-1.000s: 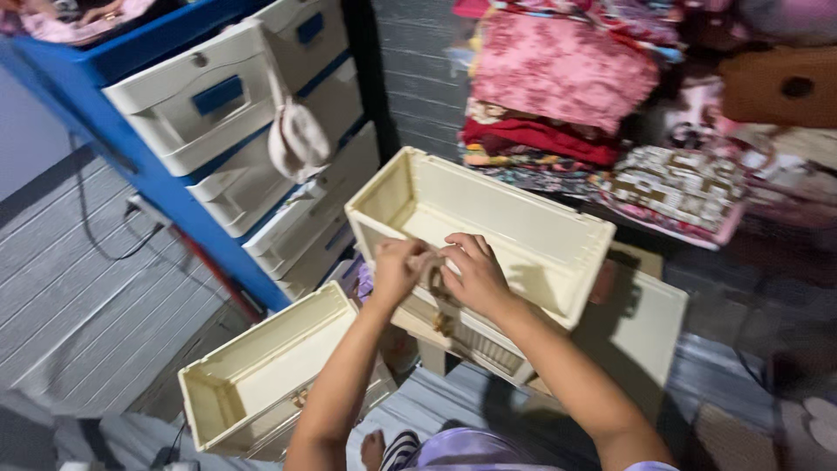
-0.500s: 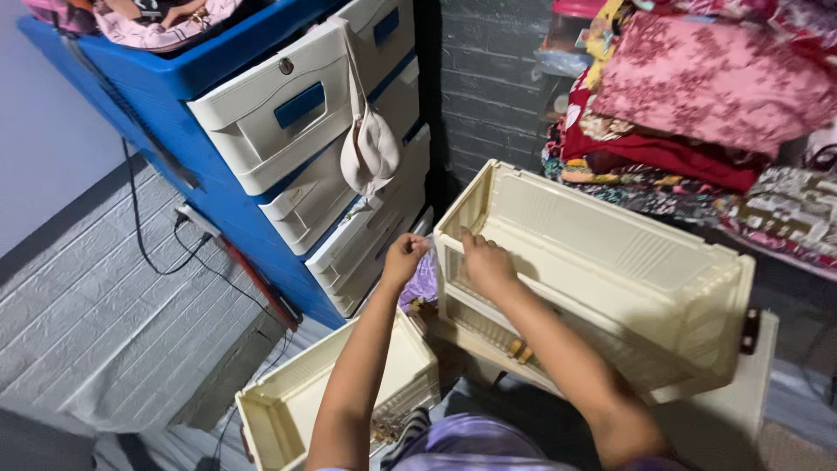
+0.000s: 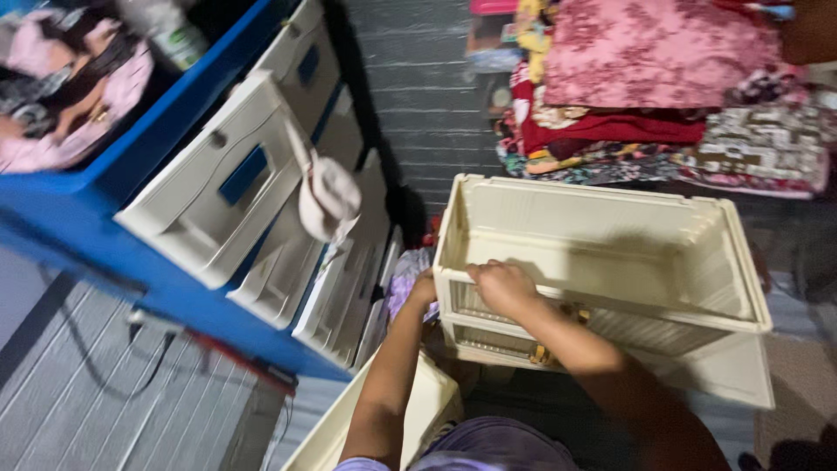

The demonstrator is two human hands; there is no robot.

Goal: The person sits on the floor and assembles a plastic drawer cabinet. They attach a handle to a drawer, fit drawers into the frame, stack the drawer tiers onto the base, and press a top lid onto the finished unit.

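Right hand point(image 3: 504, 286) grips the rigid, probably light cream plastic drawer bin point(image 3: 602, 279) at its 9 o'clock front rim; left hand point(image 3: 425, 288) holds the corner.

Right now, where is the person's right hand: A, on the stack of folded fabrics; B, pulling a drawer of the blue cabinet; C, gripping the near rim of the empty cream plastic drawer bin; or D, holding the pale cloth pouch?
C: the right hand curls over the near rim of the cream plastic drawer bin.
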